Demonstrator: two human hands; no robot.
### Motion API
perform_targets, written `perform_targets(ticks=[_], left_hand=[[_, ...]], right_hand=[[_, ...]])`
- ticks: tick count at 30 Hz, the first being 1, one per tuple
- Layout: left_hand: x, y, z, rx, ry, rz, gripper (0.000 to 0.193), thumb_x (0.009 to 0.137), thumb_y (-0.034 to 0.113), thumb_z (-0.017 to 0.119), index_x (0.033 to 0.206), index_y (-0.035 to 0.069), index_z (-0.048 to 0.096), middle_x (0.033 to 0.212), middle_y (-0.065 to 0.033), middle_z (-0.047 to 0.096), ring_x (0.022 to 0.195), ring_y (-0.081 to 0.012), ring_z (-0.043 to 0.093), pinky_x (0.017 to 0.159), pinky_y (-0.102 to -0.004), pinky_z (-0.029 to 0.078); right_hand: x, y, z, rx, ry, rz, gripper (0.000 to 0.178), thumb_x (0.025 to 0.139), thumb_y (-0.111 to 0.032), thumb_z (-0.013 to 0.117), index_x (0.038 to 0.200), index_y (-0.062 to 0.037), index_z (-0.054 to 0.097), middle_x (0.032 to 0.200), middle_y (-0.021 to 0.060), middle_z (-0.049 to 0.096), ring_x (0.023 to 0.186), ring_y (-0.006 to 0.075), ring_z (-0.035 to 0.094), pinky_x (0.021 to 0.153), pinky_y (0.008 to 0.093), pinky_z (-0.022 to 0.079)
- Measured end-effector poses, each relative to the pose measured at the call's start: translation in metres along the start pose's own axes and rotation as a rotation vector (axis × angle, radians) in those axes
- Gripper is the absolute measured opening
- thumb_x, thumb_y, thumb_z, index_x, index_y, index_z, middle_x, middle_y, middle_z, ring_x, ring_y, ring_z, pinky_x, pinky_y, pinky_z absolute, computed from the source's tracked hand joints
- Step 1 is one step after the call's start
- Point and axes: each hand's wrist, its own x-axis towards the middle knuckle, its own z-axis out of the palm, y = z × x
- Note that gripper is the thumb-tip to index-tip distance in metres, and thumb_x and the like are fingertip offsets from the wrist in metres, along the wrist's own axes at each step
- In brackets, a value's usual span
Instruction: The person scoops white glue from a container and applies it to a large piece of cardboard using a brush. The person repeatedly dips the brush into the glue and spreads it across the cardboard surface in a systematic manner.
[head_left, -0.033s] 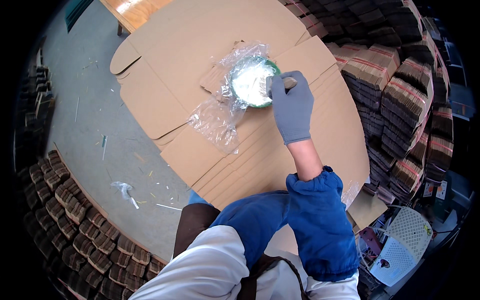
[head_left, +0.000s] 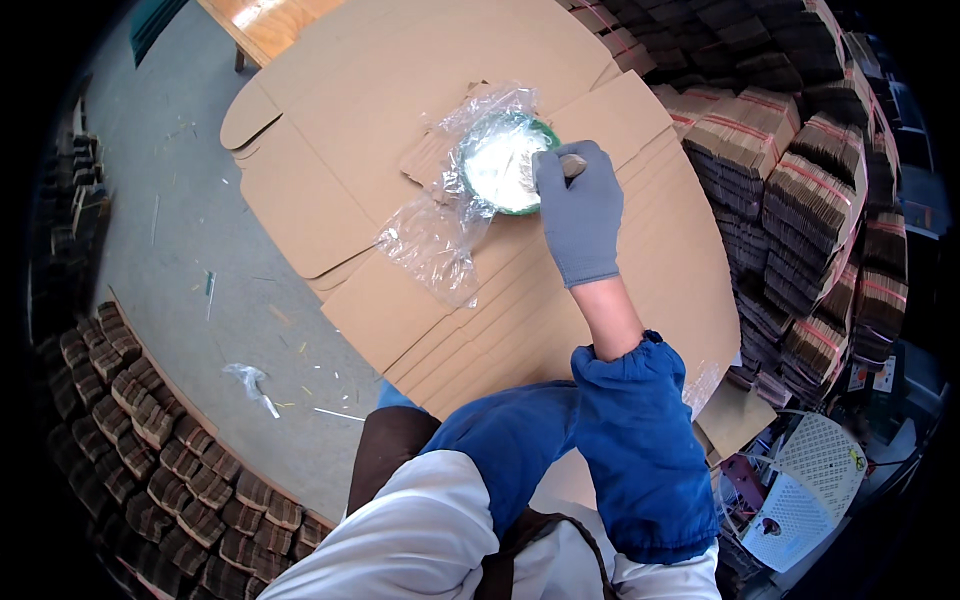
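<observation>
Right hand [head_left: 578,212] — grey-gloved — touches green bowl [head_left: 503,163] of white paste.

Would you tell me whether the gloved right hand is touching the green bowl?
Touching: the head view shows the right hand with its fingers on the green bowl's rim.

Right hand [head_left: 580,215]: grey glove; sleeve [head_left: 640,450] blue. Bowl [head_left: 503,163]: green rim, white contents. Plastic wrap [head_left: 435,235]: clear and glossy. Cardboard sheets [head_left: 400,110]: plain tan-brown. Floor [head_left: 190,260]: grey, with pale scraps. Bundled stacks at far right [head_left: 800,170]: dark brown edges, tan tops, thin red bands. Basket at near right [head_left: 805,490]: white, perforated. Apron [head_left: 395,465]: brown.
</observation>
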Motion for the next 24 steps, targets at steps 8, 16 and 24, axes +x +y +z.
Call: perform_targets(ticks=[8, 16, 24], left_hand=[[-0.005, -0.001, -0.002, -0.159, 0.026, -0.013, 0.063, 0.093, 0.049, 0.048, 0.145, 0.016, 0.037, 0.157, -0.0073, 0.028, 0.148, -0.028, 0.018, 0.116, -0.0626, 0.014], [-0.006, 0.002, -0.004, -0.297, 0.027, -0.007, 0.062, 0.093, 0.048, 0.046, 0.146, 0.016, 0.036, 0.157, -0.0074, 0.027, 0.148, -0.0282, 0.018, 0.116, -0.0626, 0.015], [-0.007, 0.0, -0.011, -0.431, 0.043, -0.005, 0.062, 0.094, 0.048, 0.045, 0.146, 0.016, 0.035, 0.157, -0.0075, 0.027, 0.148, -0.0284, 0.018, 0.116, -0.0626, 0.015]], right_hand=[[0.003, 0.001, -0.013, 0.029, -0.028, -0.035, 0.023, 0.087, -0.026, 0.064, 0.097, -0.0056, 0.058, 0.092, 0.0172, 0.06, 0.081, 0.0363, 0.063, 0.073, 0.0457, 0.05], [0.019, 0.075, -0.024, 1.109, 0.069, 0.673, 0.021, 0.092, -0.015, 0.06, 0.101, 0.0034, 0.054, 0.093, 0.0174, 0.061, 0.077, 0.027, 0.067, 0.07, 0.035, 0.061], [0.012, 0.116, -0.003, 1.77, -0.08, 0.922, 0.016, 0.093, -0.012, 0.062, 0.098, 0.0012, 0.056, 0.092, 0.0117, 0.058, 0.077, 0.0221, 0.06, 0.067, 0.0321, 0.059]])
